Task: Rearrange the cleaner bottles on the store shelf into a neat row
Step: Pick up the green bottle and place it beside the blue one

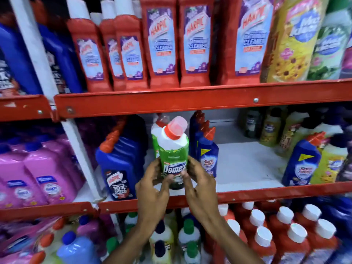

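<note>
Domex bottle [173, 155]: green, upright at the middle shelf [247, 193] front, between blue Harpic bottle [119, 166] and Sani Fresh bottle [207, 157]
left hand [152, 189]: clamped on its left side
right hand [200, 181]: gripping its right side

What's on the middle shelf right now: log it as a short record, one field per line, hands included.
held item: green Domex bottle, red cap, upright at the shelf front
left hand: gripping the bottle's lower left side
right hand: gripping its lower right side
left neighbour: blue Harpic bottle
right neighbour: blue Sani Fresh bottle, more blue ones behind it
behind held item: second green bottle, partly hidden
gap: bare shelf floor to the right
far right: another Sani Fresh bottle
</note>
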